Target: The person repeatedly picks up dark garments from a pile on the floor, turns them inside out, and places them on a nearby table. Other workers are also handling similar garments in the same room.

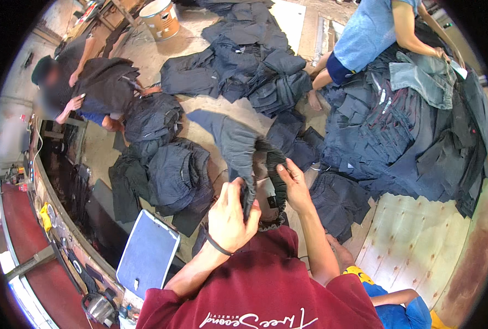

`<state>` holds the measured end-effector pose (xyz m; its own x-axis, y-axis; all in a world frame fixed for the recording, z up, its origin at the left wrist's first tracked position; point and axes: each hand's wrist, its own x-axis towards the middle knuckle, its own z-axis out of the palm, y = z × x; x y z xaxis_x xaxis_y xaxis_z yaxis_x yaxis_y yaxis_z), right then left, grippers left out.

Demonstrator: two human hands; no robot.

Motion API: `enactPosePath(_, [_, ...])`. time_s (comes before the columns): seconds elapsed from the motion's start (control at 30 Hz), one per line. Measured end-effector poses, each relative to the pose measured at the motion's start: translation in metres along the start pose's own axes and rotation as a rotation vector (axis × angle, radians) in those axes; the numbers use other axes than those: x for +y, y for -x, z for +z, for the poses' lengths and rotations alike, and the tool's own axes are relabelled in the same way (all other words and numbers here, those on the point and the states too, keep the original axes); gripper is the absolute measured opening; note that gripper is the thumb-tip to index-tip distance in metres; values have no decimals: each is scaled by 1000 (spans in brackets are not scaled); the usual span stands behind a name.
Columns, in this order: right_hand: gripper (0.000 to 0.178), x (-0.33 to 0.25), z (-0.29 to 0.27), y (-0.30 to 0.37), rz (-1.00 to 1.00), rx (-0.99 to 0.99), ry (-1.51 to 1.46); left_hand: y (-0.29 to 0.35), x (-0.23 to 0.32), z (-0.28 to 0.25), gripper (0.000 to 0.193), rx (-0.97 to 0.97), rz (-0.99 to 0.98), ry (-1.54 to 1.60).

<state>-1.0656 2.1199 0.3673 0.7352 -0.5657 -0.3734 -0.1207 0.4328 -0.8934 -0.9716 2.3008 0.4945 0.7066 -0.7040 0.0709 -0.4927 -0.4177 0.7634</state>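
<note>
Held up in front of my chest is a pair of dark grey pants (230, 140) with a gathered elastic waistband, its opening turned toward me. My left hand (230, 219) grips the near left edge of the waistband between thumb and fingers. On the other side of the opening, my right hand (294, 183) is closed on the waistband's right edge, thumb upward. A small pale label shows inside the waist. One end of the cloth points away to the upper left.
Dark garment piles (178, 172) lie left and ahead, with a larger heap (386, 137) at right. A person (364, 38) bends over that heap; another person (85, 82) handles dark cloth at left. Nearby are a blue panel (148, 252), a drum (160, 21) and a person in blue (397, 307).
</note>
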Motion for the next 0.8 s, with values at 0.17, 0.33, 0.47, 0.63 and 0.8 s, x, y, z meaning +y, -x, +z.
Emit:
enactPosePath(0.17, [34, 8, -28, -11, -212, 88, 517, -7, -54, 21, 51, -10, -95, 127])
enactPosePath(0.33, [32, 10, -128, 46, -98, 387, 849, 18, -148, 33, 42, -209, -227, 42])
enactPosePath(0.47, [30, 6, -202, 113, -83, 663, 1088, 58, -215, 43, 43, -448, -366, -24])
enactPosePath(0.63, [35, 60, -274, 118, 190, 900, 1275, 99, -247, 65, 43, -477, -481, 6])
enactPosePath(0.8, [46, 169, -351, 87, 332, 796, 1282, 163, -260, 80, 50, -370, -727, 251])
